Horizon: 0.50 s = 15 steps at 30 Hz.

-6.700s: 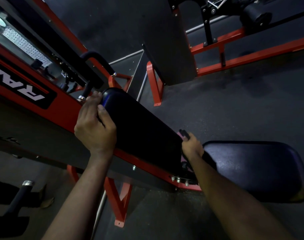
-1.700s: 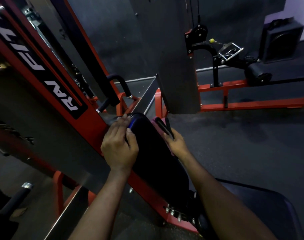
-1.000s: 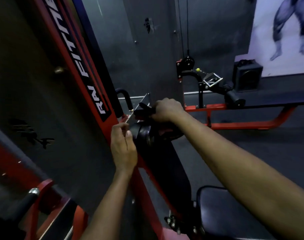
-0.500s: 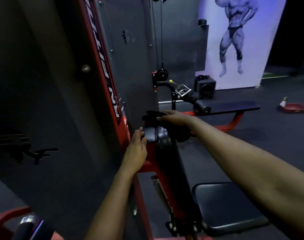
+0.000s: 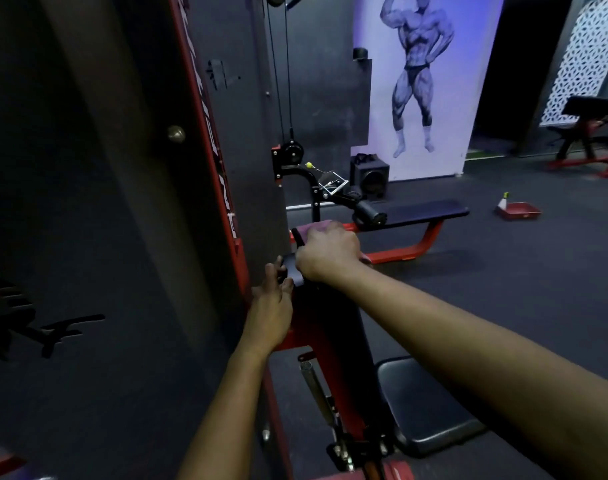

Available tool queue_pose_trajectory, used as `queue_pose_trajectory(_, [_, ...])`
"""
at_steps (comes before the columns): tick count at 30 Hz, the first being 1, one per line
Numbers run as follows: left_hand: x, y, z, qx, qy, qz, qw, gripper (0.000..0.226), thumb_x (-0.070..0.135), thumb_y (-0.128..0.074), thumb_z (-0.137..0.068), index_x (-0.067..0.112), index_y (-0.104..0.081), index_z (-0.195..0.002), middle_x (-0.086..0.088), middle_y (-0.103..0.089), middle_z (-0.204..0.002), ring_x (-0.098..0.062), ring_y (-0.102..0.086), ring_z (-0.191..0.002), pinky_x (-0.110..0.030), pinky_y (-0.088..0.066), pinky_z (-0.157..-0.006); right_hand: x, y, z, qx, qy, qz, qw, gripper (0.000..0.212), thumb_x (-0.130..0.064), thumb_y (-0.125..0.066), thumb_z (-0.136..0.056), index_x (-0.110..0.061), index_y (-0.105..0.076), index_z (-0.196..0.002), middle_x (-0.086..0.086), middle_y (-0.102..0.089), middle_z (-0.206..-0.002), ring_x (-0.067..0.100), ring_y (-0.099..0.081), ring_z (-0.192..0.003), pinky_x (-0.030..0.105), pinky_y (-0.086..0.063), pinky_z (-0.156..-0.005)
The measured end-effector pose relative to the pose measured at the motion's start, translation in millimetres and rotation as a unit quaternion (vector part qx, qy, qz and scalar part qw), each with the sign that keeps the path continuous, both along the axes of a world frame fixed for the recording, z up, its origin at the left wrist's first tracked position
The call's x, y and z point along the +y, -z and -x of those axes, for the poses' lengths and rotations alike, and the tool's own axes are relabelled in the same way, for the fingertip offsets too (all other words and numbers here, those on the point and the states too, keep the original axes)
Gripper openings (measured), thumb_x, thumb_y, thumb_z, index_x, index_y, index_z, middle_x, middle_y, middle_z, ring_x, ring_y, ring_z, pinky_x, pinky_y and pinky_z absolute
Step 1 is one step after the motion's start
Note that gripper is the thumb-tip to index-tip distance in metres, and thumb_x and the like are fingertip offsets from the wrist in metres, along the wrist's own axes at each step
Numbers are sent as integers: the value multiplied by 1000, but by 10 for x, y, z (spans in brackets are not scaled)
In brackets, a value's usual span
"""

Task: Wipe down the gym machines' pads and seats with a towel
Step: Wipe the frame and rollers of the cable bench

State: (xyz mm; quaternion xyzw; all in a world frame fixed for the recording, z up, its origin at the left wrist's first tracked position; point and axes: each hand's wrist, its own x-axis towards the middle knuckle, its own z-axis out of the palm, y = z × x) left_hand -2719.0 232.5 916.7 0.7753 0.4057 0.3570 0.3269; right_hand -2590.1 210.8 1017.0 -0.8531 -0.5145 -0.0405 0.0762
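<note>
A black back pad (image 5: 333, 327) stands nearly upright on a red machine frame (image 5: 306, 336), with a black seat (image 5: 420, 403) below it to the right. My right hand (image 5: 325, 252) grips a pinkish towel (image 5: 318, 226) and presses it over the pad's top end. My left hand (image 5: 269, 306) rests against the pad's upper left edge, fingers loosely curved on the pad's rim. Most of the towel is hidden under my right hand.
A tall red and black machine upright (image 5: 205, 140) fills the left. Behind stands a cable row station with a black bench (image 5: 424, 211) on a red base. A red tray (image 5: 519, 211) lies on the dark floor at right; a speaker (image 5: 370, 178) sits by the wall poster.
My right hand slid the towel up the back pad from its lower end to its top. My left hand stayed on the pad's upper left edge. My view lifted from the floor toward the room.
</note>
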Motion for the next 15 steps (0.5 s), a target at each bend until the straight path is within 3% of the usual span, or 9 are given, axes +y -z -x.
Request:
queue_pose_trajectory(4, [-37,-36,7,10,-2,9,1000,36,30,-38,-108,22,-33,-143,-15,-58,-125,-21,-63,-93,-35,-45,-79,184,-197,35,-19,-25,63,998,46,-40,-47,-94,-17,-63,-131,9,-63,-133,31,-59,-122,42,-51,-98])
queue_pose_trajectory(6, [-99,-83,13,2,2,3,1000,32,27,-39,-108,20,-36,-139,-9,-60,-115,-6,-57,-80,-34,-44,-76,162,-144,34,-21,-12,49,999,45,-37,-47,-94,-18,-63,-132,10,-61,-134,32,-58,-123,42,-50,-98])
queue_pose_trajectory(8, [-119,-117,20,-9,2,-4,1000,26,24,-41,-108,17,-39,-133,-2,-60,-108,-4,-55,-77,-35,-45,-77,64,4,61,-3,9,-8,1000,43,-35,-48,-96,-20,-61,-134,16,-53,-136,37,-55,-122,46,-50,-97])
queue_pose_trajectory(9, [-126,-129,22,-11,0,-9,1000,25,23,-41,-108,16,-40,-131,-2,-62,-111,-11,-61,-83,-35,-45,-79,-5,95,79,1,21,-48,999,44,-37,-49,-96,-20,-58,-135,19,-50,-137,40,-54,-119,47,-50,-95])
queue_pose_trajectory(11, [-129,-162,21,-5,-11,-24,1000,23,21,-43,-107,11,-43,-129,-7,-61,-128,-27,-63,-107,-30,-42,-83,-143,277,122,-11,37,-120,992,50,-43,-50,-96,-21,-52,-140,21,-48,-138,41,-54,-114,47,-52,-88])
queue_pose_trajectory(12, [-126,-171,10,0,-19,-30,999,20,19,-43,-107,10,-45,-125,-9,-60,-132,-26,-61,-113,-26,-40,-82,-223,375,134,-19,44,-153,987,53,-46,-50,-96,-23,-49,-144,20,-48,-138,40,-54,-111,46,-52,-83])
queue_pose_trajectory(15, [-92,-266,-21,-5,-50,-55,997,9,15,-43,-106,10,-50,-107,-9,-62,-109,-20,-60,-97,-19,-37,-62,-475,677,175,-23,53,-255,965,61,-51,-47,-96,-29,-40,-152,19,-47,-141,37,-55,-106,45,-53,-77])
